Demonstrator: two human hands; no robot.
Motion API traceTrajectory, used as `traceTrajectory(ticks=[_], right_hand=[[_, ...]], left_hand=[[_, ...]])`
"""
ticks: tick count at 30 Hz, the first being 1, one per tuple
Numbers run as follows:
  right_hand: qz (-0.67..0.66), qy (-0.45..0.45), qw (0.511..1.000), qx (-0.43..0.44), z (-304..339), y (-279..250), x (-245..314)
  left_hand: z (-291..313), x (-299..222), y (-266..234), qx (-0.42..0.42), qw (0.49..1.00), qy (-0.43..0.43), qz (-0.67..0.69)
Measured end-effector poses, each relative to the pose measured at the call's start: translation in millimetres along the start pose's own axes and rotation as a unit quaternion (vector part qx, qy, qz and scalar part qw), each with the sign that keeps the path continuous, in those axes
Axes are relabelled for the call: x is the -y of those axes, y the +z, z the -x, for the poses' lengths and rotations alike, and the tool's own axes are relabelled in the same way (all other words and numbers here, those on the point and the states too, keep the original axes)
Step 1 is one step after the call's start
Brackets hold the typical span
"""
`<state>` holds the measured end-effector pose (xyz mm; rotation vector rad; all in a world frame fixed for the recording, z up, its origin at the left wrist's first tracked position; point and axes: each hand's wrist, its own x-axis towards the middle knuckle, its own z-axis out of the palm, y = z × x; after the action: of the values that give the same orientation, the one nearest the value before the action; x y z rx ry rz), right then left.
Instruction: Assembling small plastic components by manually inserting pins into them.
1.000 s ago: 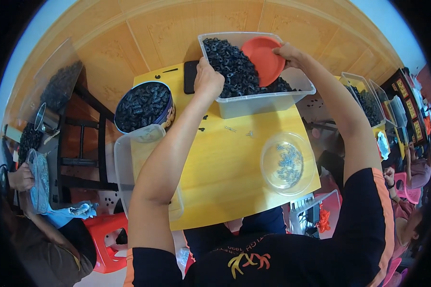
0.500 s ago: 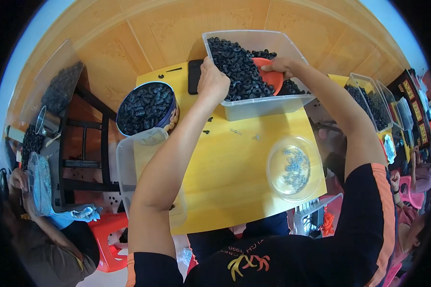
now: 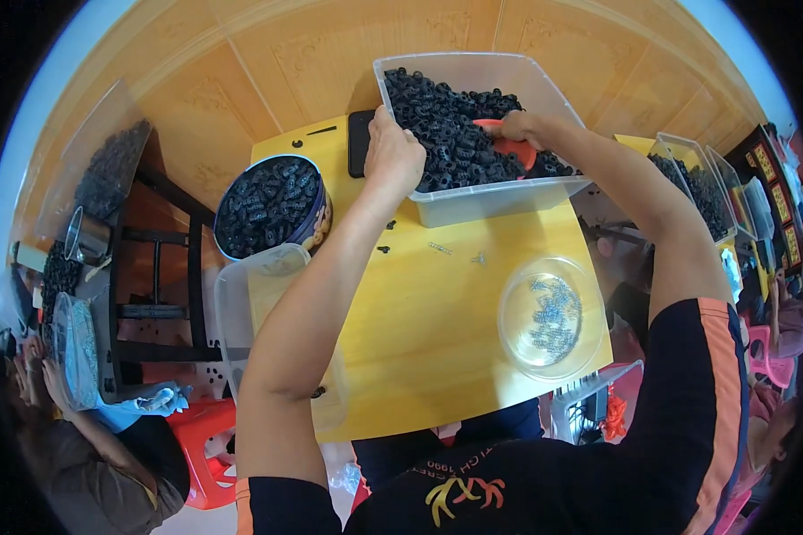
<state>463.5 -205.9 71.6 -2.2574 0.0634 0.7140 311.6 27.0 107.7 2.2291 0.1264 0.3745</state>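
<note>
— What have I got in each hand?

— My left hand (image 3: pixel 394 153) grips the near-left rim of the clear plastic bin (image 3: pixel 473 203), fingers curled shut over the edge. My right hand (image 3: pixel 519 127) is closed around a red scoop (image 3: pixel 509 147), pushed into the black rubber rings (image 3: pixel 451 134) that fill the bin.

— Where does the bin sit?

— At the far edge of the yellow desk (image 3: pixel 437 312), beside a round tin (image 3: pixel 269 207) heaped with the same rings. A clear bowl (image 3: pixel 550 316) of small metal parts sits nearer me.

— How will it handle?

— I judge the full bin heavy, with walls that flex, so I'd hold it at the stiff rim. The rings look light, loose and springy; they'd roll off the scoop if I tip it.
</note>
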Motion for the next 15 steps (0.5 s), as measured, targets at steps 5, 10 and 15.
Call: traceTrajectory(ticks=[5,10,15], right_hand=[[-0.014,0.026,0.999,0.026,-9.1,-18.1,-1.2],[-0.04,0.016,0.999,0.014,4.3,-37.1,5.1],[-0.128,0.033,0.989,0.067,-17.3,-69.3,-18.1]], left_hand=[[3.5,-2.0,1.9,0.013,1.0,0.002,0.003],[3.5,6.2,-1.4,-0.006,1.0,-0.002,0.001],[-1.2,-0.3,3.8,0.008,1.0,0.015,0.008]])
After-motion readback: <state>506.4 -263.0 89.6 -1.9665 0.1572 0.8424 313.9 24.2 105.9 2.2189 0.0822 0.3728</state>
